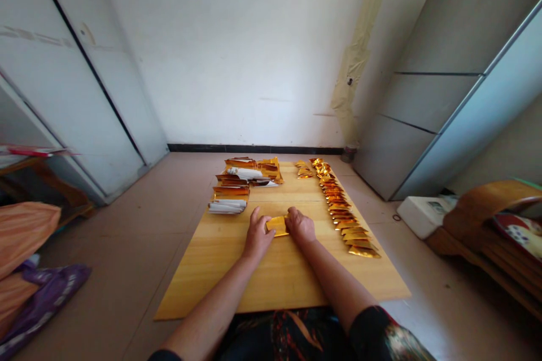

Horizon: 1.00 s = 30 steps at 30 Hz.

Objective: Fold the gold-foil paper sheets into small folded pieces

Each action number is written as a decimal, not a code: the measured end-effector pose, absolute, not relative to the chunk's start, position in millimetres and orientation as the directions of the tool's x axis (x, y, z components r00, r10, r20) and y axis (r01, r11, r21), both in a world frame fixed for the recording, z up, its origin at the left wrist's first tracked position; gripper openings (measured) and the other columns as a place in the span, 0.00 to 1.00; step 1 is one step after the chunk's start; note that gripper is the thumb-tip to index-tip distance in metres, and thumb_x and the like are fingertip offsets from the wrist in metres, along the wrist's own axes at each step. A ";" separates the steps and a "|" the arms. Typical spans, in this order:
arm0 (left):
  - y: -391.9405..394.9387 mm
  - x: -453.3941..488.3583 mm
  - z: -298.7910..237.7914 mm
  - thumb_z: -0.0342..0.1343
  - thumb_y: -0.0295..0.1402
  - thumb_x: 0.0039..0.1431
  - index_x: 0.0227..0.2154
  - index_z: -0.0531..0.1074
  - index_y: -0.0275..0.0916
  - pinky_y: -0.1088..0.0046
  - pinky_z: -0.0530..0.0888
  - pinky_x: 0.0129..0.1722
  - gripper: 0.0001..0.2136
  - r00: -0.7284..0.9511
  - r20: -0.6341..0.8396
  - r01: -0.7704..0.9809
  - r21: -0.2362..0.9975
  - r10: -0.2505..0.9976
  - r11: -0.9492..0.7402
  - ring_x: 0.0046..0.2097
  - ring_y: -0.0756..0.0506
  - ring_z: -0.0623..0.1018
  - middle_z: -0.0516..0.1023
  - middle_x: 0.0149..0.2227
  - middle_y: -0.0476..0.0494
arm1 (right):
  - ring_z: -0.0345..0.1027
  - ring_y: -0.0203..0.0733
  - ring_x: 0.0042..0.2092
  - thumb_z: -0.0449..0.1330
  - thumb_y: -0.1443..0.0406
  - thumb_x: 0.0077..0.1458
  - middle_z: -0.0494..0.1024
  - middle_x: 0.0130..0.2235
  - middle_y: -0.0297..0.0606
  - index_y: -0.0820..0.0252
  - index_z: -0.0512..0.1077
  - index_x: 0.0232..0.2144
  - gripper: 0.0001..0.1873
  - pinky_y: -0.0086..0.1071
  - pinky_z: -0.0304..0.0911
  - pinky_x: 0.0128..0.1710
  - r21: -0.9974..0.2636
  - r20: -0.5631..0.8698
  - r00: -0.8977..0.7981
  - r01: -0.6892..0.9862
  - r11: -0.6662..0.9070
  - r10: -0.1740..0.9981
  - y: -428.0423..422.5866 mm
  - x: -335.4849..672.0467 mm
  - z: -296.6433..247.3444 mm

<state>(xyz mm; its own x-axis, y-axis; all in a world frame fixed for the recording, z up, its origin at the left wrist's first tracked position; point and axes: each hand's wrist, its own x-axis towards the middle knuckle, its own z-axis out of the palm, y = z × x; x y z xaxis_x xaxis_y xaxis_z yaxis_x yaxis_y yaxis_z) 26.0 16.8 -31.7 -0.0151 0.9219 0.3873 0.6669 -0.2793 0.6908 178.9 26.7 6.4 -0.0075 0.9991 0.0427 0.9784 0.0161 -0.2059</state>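
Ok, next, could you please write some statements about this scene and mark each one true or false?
1. The piece of gold foil lies between the left hand and the right hand on the wooden board. True.
2. The folded gold foil pieces form a line along the right side of the board. True.
3. The left hand holds scissors. False: no tool shows in it; its fingers are at the foil's edge.
4. The stacks of foil and white paper stand on the floor. False: they are on the board's far left part.
5. The purple plastic bag lies on the board. False: it lies on the floor at the left.
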 end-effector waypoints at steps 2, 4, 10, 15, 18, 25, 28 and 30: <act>17.0 26.4 -31.6 0.58 0.22 0.46 0.36 0.72 0.37 0.62 0.65 0.59 0.12 -0.016 0.382 0.674 0.686 0.924 -0.272 0.61 0.38 0.62 0.58 0.60 0.36 | 0.72 0.37 0.38 0.48 0.64 0.61 0.76 0.40 0.38 0.57 0.64 0.43 0.10 0.27 0.56 0.31 -0.201 0.051 -0.005 0.979 0.015 0.999 27.1 178.8 5.5; 16.8 26.5 -30.9 0.58 0.22 0.46 0.36 0.72 0.37 0.62 0.64 0.59 0.12 -0.013 0.376 0.683 0.680 0.927 -0.267 0.61 0.38 0.63 0.58 0.60 0.35 | 0.72 0.38 0.38 0.48 0.64 0.60 0.76 0.40 0.38 0.57 0.64 0.43 0.10 0.27 0.56 0.31 -0.197 0.049 0.001 0.980 0.009 0.999 27.7 178.7 5.3; 17.6 27.8 -26.5 0.58 0.22 0.47 0.35 0.73 0.37 0.62 0.63 0.60 0.11 -0.020 0.333 0.709 0.669 0.943 -0.222 0.61 0.38 0.62 0.60 0.59 0.36 | 0.72 0.38 0.39 0.48 0.63 0.61 0.76 0.40 0.38 0.56 0.64 0.42 0.09 0.27 0.57 0.32 -0.189 0.034 0.008 0.982 -0.002 0.999 30.3 178.1 3.8; 17.6 30.5 -23.5 0.57 0.22 0.48 0.35 0.73 0.35 0.64 0.63 0.61 0.10 -0.026 0.309 0.737 0.649 0.951 -0.191 0.61 0.39 0.63 0.60 0.59 0.34 | 0.73 0.39 0.38 0.49 0.63 0.61 0.76 0.39 0.39 0.57 0.64 0.41 0.08 0.27 0.58 0.31 -0.156 0.034 0.012 0.988 -0.006 0.999 31.1 176.9 3.0; 16.9 32.1 -21.6 0.56 0.21 0.48 0.35 0.73 0.36 0.65 0.63 0.61 0.11 -0.018 0.312 0.758 0.624 0.950 -0.191 0.61 0.39 0.63 0.61 0.59 0.35 | 0.73 0.39 0.38 0.49 0.64 0.61 0.76 0.39 0.41 0.58 0.64 0.41 0.08 0.27 0.58 0.31 -0.135 0.043 0.005 0.991 0.001 0.999 30.4 175.8 3.9; 13.2 35.0 -12.7 0.47 0.19 0.54 0.32 0.74 0.36 0.69 0.64 0.57 0.12 0.127 0.224 0.840 0.493 0.966 -0.225 0.58 0.44 0.67 0.59 0.62 0.39 | 0.73 0.38 0.33 0.45 0.66 0.63 0.75 0.36 0.42 0.59 0.66 0.40 0.11 0.26 0.58 0.28 -0.052 0.094 0.003 0.999 0.002 0.996 32.0 173.4 -3.7; 8.8 33.5 -10.6 0.46 0.22 0.56 0.31 0.75 0.37 0.69 0.65 0.55 0.12 0.194 0.192 0.867 0.426 0.962 -0.260 0.58 0.43 0.66 0.58 0.63 0.42 | 0.72 0.37 0.32 0.45 0.65 0.63 0.74 0.35 0.41 0.58 0.66 0.40 0.11 0.26 0.58 0.28 -0.029 0.108 -0.031 0.999 0.034 0.994 32.3 173.4 -7.0; 5.2 32.2 -9.3 0.45 0.24 0.59 0.33 0.75 0.38 0.69 0.65 0.53 0.12 0.239 0.184 0.885 0.363 0.953 -0.292 0.57 0.43 0.67 0.60 0.62 0.42 | 0.72 0.37 0.32 0.46 0.65 0.62 0.73 0.35 0.40 0.58 0.67 0.39 0.10 0.26 0.58 0.29 -0.017 0.106 -0.049 0.999 0.051 0.993 31.6 173.6 -7.0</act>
